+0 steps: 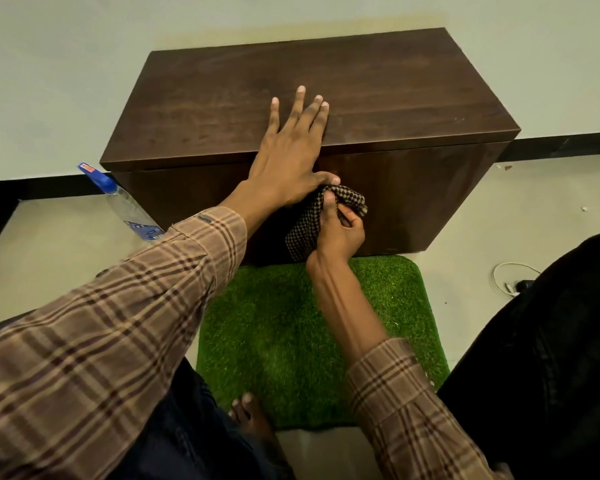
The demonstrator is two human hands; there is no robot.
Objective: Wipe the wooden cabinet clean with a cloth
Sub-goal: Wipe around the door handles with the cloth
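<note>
Here there is one dark brown wooden cabinet [326, 98], a low rectangular box standing on the pale floor against the wall, and one checked black-and-tan cloth [309, 223] bunched against its front panel, just below the top edge and near the middle. Two hands are at work. The left hand [291, 150] lies flat and open on the cabinet top, fingers spread and pointing toward the wall, palm over the front edge, gripping nothing; its thumb hangs down and touches the upper end of the cloth. The right hand [340, 230] is curled tightly round the cloth, thumb up along the bundle, pressing it to the front face. Both arms wear plaid brown shirt sleeves [136, 299]. One green artificial-grass mat [274, 341] lies on the floor directly before the cabinet, with one bare foot [250, 414] on its near edge. One clear plastic bottle with a blue cap [125, 202] leans beside the cabinet's left front corner. One white cable [499, 275] lies on the floor at the right, partly hidden by a dark trouser leg [551, 358].
</note>
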